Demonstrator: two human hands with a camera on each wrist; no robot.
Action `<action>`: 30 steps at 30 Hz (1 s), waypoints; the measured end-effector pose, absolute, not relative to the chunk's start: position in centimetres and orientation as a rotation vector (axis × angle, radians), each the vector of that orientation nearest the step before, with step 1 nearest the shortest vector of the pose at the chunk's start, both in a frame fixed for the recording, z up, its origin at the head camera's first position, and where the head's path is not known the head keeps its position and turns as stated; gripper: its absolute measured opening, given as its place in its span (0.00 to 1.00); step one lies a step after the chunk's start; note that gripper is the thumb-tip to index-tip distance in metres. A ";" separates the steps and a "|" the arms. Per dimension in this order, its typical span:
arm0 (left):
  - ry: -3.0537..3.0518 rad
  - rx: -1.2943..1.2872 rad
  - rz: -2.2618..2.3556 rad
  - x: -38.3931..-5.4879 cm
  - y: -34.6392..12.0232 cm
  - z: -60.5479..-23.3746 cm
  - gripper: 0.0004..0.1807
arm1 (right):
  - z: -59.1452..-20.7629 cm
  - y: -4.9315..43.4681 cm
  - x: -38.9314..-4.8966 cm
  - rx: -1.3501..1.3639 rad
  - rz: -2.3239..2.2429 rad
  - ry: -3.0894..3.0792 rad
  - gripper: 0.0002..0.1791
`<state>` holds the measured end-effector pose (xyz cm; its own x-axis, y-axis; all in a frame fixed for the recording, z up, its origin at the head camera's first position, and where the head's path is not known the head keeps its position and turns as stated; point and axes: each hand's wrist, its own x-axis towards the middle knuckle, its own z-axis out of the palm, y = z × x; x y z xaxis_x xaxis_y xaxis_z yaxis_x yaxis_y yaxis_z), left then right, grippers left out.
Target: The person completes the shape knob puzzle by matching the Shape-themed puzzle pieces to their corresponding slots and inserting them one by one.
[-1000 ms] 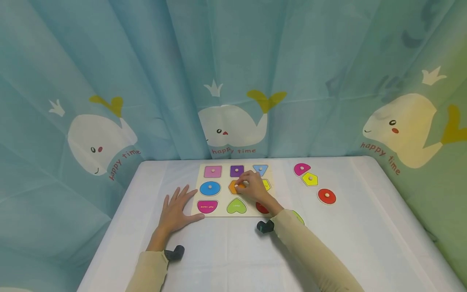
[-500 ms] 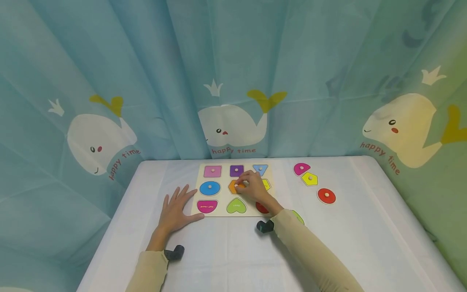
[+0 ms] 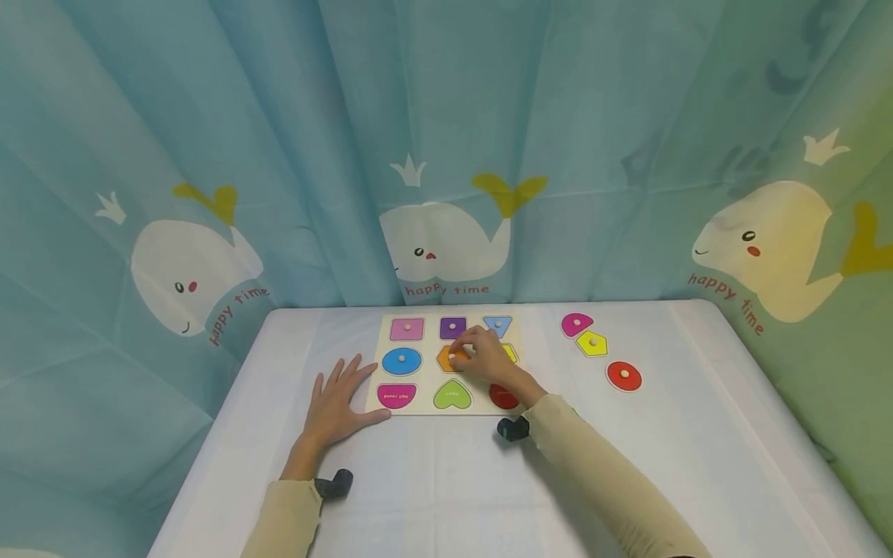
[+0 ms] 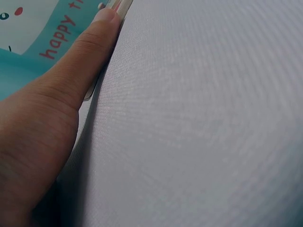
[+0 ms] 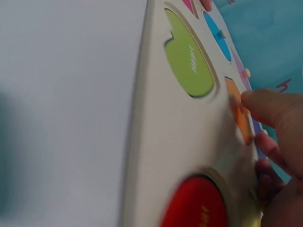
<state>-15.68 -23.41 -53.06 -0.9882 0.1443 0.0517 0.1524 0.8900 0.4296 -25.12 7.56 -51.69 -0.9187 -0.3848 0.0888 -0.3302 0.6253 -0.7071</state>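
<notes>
In the head view, my right hand (image 3: 487,358) pinches the small knob of an orange hexagon puzzle piece (image 3: 443,359), which lies in the middle slot of a cream shape puzzle board (image 3: 425,380). From the right wrist, the thumb (image 5: 270,104) shows against that knob. My left hand (image 3: 333,407) lies with spread fingers at the board's left side, its thumb at the near corner. A blue oval (image 3: 392,359), a pink rectangle (image 3: 398,329), a purple square (image 3: 445,322) and a light blue piece (image 3: 491,321) with knobs sit in the board. Knobless slots show a green heart (image 3: 452,397), magenta half round (image 3: 396,397) and red (image 3: 504,396).
To the board's right lie a magenta half-round piece (image 3: 584,319), a yellow pentagon (image 3: 600,347) and a red round piece (image 3: 614,377). A green sliver (image 3: 574,410) peeks from behind the right sleeve. A whale-printed curtain (image 3: 314,194) surrounds the white table (image 3: 418,488).
The right wrist and forearm have shifted slightly right, covering more of the green piece and exposing more of the red slot. Right fingertips stay at the orange hexagon's knob; the left hand stays put.
</notes>
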 end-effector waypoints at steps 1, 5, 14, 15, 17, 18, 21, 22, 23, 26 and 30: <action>-3.039 -0.240 -0.691 -15.7 -23.4 -53.1 0.52 | -51.5 7.7 -25.2 -0.630 -1.173 2.751 0.08; -3.046 -0.241 -0.681 -15.6 -23.5 -53.2 0.52 | -50.8 8.7 -25.4 -0.739 -1.167 2.703 0.13; -3.049 -0.236 -0.693 -15.5 -23.4 -53.0 0.52 | -48.8 11.6 -25.1 -0.764 -1.124 2.714 0.19; -3.049 -0.236 -0.695 -15.5 -23.4 -53.0 0.52 | -48.6 12.1 -25.1 -0.762 -1.116 2.725 0.20; -3.052 -0.240 -0.694 -15.5 -23.4 -53.0 0.52 | -48.3 13.0 -25.1 -0.757 -1.108 2.746 0.20; -3.053 -0.243 -0.694 -15.5 -23.4 -53.0 0.52 | -48.1 13.6 -25.1 -0.750 -1.108 2.754 0.20; -3.047 -0.246 -0.691 -15.5 -23.4 -53.0 0.52 | -47.8 15.2 -24.9 -0.733 -1.117 2.769 0.21; -3.044 -0.247 -0.691 -15.5 -23.4 -52.9 0.52 | -47.7 15.8 -24.9 -0.722 -1.119 2.777 0.22; -3.042 -0.247 -0.689 -15.5 -23.4 -52.9 0.51 | -47.6 16.3 -24.8 -0.713 -1.125 2.786 0.22; -3.036 -0.245 -0.687 -15.6 -23.4 -52.9 0.51 | -47.5 17.9 -24.7 -0.702 -1.124 2.838 0.22; -3.038 -0.246 -0.690 -15.6 -23.4 -52.8 0.51 | -47.6 20.0 -24.6 -0.672 -1.125 2.908 0.20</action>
